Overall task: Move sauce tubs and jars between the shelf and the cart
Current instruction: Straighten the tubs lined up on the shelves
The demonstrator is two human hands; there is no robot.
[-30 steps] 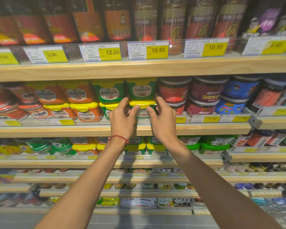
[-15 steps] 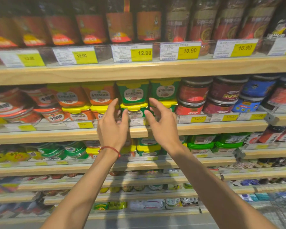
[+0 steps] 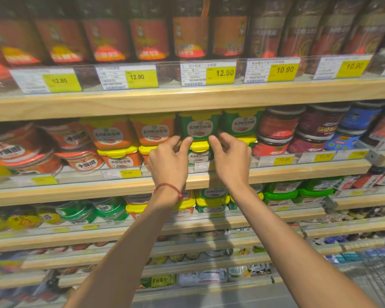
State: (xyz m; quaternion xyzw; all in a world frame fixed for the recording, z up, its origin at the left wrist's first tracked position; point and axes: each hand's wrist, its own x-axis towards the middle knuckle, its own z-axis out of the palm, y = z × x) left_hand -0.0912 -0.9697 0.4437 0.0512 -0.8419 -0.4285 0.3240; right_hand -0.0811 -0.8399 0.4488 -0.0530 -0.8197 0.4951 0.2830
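A green sauce tub (image 3: 199, 126) with a white label sits on top of another green tub with a yellow lid (image 3: 199, 150) on the middle shelf (image 3: 298, 171). My left hand (image 3: 169, 162), with a red string at the wrist, and my right hand (image 3: 230, 162) flank this stack. Both hands have curled fingers, and their fingertips pinch the lower corners of the upper green tub from either side. A second green tub (image 3: 241, 123) stands just to the right, and orange tubs (image 3: 153, 130) just to the left.
Dark jars (image 3: 278, 125) and blue jars (image 3: 358, 121) fill the shelf to the right, and red round tubs (image 3: 16, 147) fill it to the left. Tall sauce bottles stand on the shelf above. A wire cart (image 3: 378, 276) shows at the bottom right.
Both hands have risen from the shelf edge and closed in on the stacked green tubs; the fingers, straight before, are now curled at the upper tub's base. The view has shifted left.
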